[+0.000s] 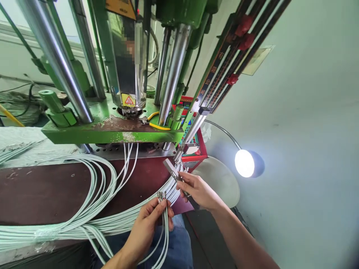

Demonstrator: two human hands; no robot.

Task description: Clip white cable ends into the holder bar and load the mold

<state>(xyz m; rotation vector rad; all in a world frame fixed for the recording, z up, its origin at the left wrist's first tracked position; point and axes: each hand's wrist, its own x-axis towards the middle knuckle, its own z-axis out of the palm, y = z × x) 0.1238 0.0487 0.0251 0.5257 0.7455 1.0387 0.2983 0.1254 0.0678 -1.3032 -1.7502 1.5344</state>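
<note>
My left hand (148, 228) pinches a few pale green cables (165, 228) just below their metal plug ends (162, 195), which point upward. My right hand (198, 192) grips a small grey metal block-shaped tool (171, 169) by its dark handle, held a little above and right of the plug ends. More of the same cables (92, 194) loop in a thick bundle across the dark brown bench top (45, 194) and run toward my hands.
A green vertical press (112, 127) with chrome columns (174, 71) stands over the bench. A lit gooseneck lamp (244, 163) shines at the right by a pale wall. A red control box (193, 149) sits behind my right hand. My blue trousers (179, 246) show below.
</note>
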